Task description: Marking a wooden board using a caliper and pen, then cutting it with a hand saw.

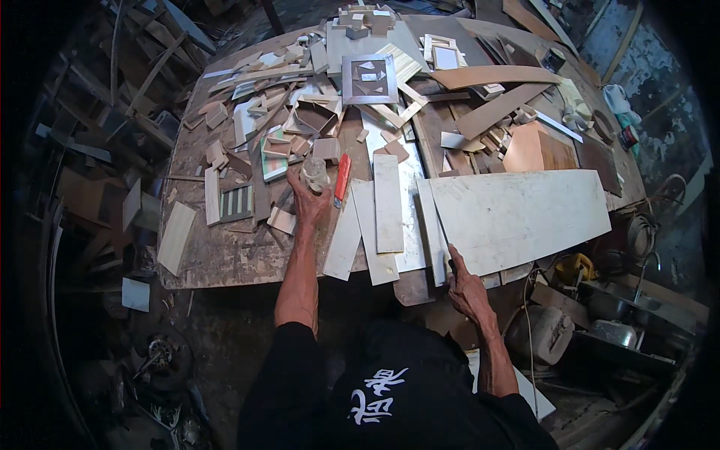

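Observation:
My left hand (309,199) reaches over the workbench (255,259), fingers curled round a small clear, round object (316,174) whose kind I cannot make out. Just right of it lies a red utility knife (343,178) among wood offcuts. At the bench's near edge my right hand (469,291) is closed on the dark handle of a long, thin tool (441,225), its narrow dark blade pointing away from me. That blade runs along the left edge of a large pale board (525,217). Narrow pale strips (388,202) lie between my hands.
Heaps of wood offcuts (300,124) cover the bench's middle and far left. A square frame (370,79) stands out beyond them. Curved brown boards (495,76) lie at the far right. Below the bench's right side are a plastic canister (546,334) and a metal sink (615,306).

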Motion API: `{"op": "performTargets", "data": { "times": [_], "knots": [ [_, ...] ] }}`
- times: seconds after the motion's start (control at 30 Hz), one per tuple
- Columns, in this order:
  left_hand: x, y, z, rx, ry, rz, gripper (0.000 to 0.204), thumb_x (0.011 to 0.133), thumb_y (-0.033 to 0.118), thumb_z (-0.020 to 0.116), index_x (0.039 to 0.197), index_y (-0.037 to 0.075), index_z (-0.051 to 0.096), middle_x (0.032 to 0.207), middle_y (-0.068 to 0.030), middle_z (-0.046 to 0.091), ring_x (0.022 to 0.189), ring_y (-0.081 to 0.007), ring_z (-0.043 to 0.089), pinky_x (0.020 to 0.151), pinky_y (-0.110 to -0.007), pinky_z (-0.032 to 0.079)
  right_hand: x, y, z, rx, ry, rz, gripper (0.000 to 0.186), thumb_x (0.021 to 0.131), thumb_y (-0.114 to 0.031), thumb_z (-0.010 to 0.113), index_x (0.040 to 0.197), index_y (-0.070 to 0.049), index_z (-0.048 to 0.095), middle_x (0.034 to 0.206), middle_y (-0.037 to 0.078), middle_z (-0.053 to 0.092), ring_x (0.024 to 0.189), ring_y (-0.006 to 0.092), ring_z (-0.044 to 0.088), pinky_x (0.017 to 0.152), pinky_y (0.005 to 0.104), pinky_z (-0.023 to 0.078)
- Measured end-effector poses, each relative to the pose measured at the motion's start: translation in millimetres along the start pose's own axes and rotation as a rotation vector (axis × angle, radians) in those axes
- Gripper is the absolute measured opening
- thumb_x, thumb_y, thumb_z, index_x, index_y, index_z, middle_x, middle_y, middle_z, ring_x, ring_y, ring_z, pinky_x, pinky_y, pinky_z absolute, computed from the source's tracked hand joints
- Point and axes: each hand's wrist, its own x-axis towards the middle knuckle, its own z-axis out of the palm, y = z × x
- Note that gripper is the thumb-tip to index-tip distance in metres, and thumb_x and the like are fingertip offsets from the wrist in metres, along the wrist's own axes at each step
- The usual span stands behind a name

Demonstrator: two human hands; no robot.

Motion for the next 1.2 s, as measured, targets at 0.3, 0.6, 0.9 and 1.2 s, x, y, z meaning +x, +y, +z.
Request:
{"op": "performTargets", "data": {
  "times": [0.3, 0.6, 0.9, 1.2],
  "knots": [
    [-8.5, 48.5, 7.0, -0.018, 0.051, -0.111, 0.092, 0.070, 0.003, 0.067, 0.140, 0.002, 0.007, 0.133, -0.0225, 0.043, 0.122, -0.0415, 0.044, 0.101, -0.045, 0.037, 2.6, 8.2, -4.5, 0.018, -0.041, -0.018, 0.065, 0.089, -0.012, 0.043, 0.147, -0.021, 0.014, 0.070, 0.027, 0.060, 0.069, 0.0452, 0.059, 0.067, 0.0518, 0.043],
    [-20.5, 50.4, 12.8, -0.062, 0.144, -0.020, 0.093, 0.070, -0.003, 0.065, 0.140, 0.001, 0.005, 0.135, -0.0231, 0.040, 0.124, -0.0390, 0.043, 0.103, -0.044, 0.035, 5.0, 17.8, -5.5, 0.035, -0.018, -0.047, 0.069, 0.087, -0.014, 0.046, 0.147, -0.027, 0.014, 0.067, 0.025, 0.060, 0.063, 0.0437, 0.059, 0.064, 0.0538, 0.043],
    [-28.5, 43.8, 15.6, -0.048, 0.121, -0.022, 0.093, 0.070, -0.005, 0.067, 0.139, 0.000, 0.006, 0.135, -0.0234, 0.039, 0.124, -0.0384, 0.042, 0.104, -0.044, 0.034, 4.0, 16.7, -6.9, 0.047, -0.041, -0.016, 0.067, 0.089, -0.016, 0.047, 0.147, -0.027, 0.014, 0.067, 0.024, 0.060, 0.065, 0.0435, 0.060, 0.065, 0.0535, 0.044],
    [-1.0, 52.2, 12.0, 0.039, 0.016, -0.211, 0.093, 0.070, 0.005, 0.069, 0.140, 0.004, 0.008, 0.133, -0.0281, 0.039, 0.123, -0.0413, 0.041, 0.103, -0.045, 0.034, 5.5, 16.7, -4.5, 0.043, -0.021, -0.042, 0.067, 0.089, -0.017, 0.047, 0.147, -0.026, 0.014, 0.067, 0.023, 0.061, 0.065, 0.0425, 0.060, 0.064, 0.0530, 0.044]
  ]
}}
